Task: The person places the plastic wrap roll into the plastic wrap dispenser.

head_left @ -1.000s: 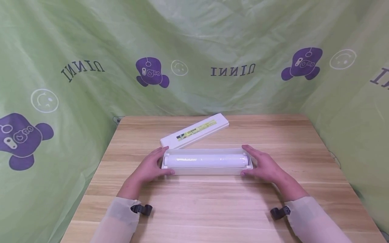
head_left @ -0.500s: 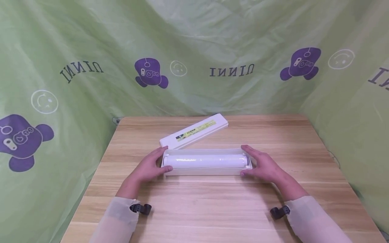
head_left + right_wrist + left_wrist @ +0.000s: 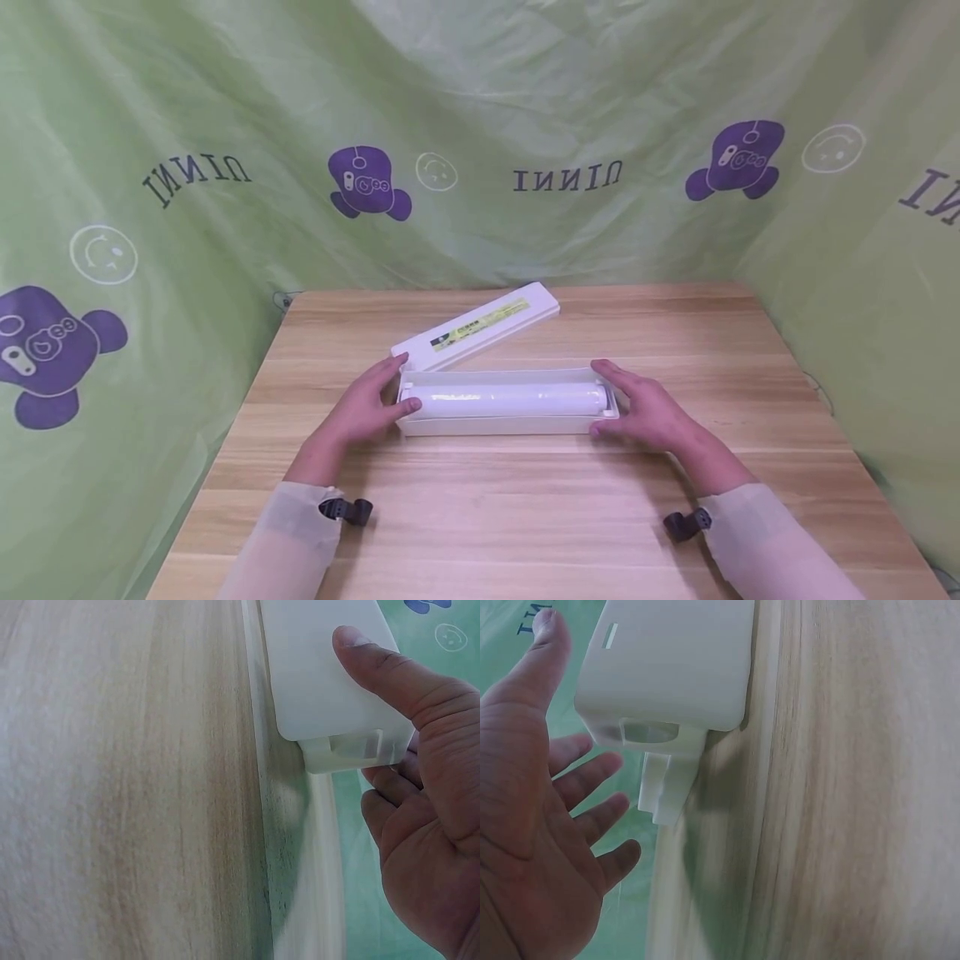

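Note:
A long white cling film box [image 3: 502, 426] lies lidless on the table, with a roll of cling film [image 3: 510, 399] lying lengthwise inside. At its left end my left hand [image 3: 363, 407] is spread. The thumb is raised above the front edge, and in the left wrist view the loosely extended fingers stand apart from the box [image 3: 675, 667]. My right hand [image 3: 648, 410] holds the other end, thumb [image 3: 382, 671] on the front face and fingers behind. Just behind the box lies its white lid [image 3: 480, 325], set diagonally, with a yellow-green label; my left fingertips are near its left end.
The wooden table [image 3: 480, 517] extends in front of the box and to both sides. Green printed curtain [image 3: 480, 225] hangs behind the table and along its sides. Each sleeve has a small black wrist camera, one on the left [image 3: 358, 512] and one on the right [image 3: 678, 525].
My left thumb has lifted from the box's front face up over its edge, and the left hand has loosened. The right hand keeps its hold. The head view has shifted slightly.

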Demonstrator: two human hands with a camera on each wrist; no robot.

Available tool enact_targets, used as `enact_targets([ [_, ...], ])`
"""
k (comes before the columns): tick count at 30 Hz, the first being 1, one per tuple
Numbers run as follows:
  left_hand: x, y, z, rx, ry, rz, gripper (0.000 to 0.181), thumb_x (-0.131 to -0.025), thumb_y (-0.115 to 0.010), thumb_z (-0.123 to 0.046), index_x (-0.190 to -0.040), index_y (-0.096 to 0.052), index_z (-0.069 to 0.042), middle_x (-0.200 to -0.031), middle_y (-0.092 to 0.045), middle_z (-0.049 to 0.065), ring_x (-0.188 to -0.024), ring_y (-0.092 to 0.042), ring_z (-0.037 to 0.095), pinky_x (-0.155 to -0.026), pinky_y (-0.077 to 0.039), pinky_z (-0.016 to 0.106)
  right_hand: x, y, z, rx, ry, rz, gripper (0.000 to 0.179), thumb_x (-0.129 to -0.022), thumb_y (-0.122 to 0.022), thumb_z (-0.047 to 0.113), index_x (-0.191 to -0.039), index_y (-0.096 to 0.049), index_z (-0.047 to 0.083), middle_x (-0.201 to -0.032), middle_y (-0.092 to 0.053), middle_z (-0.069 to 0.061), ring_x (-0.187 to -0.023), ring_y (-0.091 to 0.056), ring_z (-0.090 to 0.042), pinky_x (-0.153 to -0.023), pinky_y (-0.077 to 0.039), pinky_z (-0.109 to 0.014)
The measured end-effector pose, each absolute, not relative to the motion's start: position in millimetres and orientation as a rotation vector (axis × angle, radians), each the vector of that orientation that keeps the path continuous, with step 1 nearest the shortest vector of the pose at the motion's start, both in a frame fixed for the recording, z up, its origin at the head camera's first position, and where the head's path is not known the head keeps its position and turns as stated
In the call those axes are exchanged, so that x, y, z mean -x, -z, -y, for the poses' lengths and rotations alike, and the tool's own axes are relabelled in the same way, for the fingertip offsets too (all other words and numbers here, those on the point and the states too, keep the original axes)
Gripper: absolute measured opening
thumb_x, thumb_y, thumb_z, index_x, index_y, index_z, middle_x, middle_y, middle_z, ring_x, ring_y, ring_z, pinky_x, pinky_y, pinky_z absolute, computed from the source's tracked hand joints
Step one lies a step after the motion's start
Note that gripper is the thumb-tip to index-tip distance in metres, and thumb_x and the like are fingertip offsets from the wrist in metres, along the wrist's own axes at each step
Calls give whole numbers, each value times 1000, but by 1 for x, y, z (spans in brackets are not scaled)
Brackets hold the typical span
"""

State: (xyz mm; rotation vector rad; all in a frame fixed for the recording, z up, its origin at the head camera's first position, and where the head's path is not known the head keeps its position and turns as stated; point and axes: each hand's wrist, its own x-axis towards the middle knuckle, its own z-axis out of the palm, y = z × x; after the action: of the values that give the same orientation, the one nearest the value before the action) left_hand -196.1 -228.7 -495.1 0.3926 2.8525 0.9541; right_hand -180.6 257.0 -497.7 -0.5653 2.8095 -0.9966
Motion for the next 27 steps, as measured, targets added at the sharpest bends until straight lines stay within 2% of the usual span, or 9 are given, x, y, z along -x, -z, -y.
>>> enact_targets([
  [3,199,497,228,-371,-971,-2855,96,-88,-70,-67,-165,-32,-23,-168,-30,17,-154,-25,40,-123,-23,62,181,499,-257,566,997,-2810,110,-72,-94,46,-161,-38,13,-165,-35,-18,-150,-34,-43,-121,-28,-60],
  [15,211,500,229,-328,-1046,-2880,93,-94,-60,-69,-165,-29,-19,-168,-31,11,-154,-26,39,-123,-24,61,181,500,-257,569,1013,-2803,110,-72,-94,45,-161,-39,13,-165,-35,-18,-149,-34,-43,-121,-27,-61],
  [22,218,503,227,-301,-1080,-2865,95,-92,-59,-72,-165,-30,-19,-169,-30,10,-155,-25,38,-124,-23,61,181,500,-258,567,1014,-2802,110,-71,-94,46,-161,-39,13,-165,-35,-18,-149,-35,-43,-121,-27,-61],
  [27,223,503,225,-287,-1083,-2864,92,-94,-62,-67,-165,-29,-19,-169,-28,10,-155,-23,39,-124,-21,61,181,498,-258,551,1022,-2797,110,-71,-94,45,-161,-39,13,-165,-35,-17,-150,-34,-43,-121,-27,-61],
])
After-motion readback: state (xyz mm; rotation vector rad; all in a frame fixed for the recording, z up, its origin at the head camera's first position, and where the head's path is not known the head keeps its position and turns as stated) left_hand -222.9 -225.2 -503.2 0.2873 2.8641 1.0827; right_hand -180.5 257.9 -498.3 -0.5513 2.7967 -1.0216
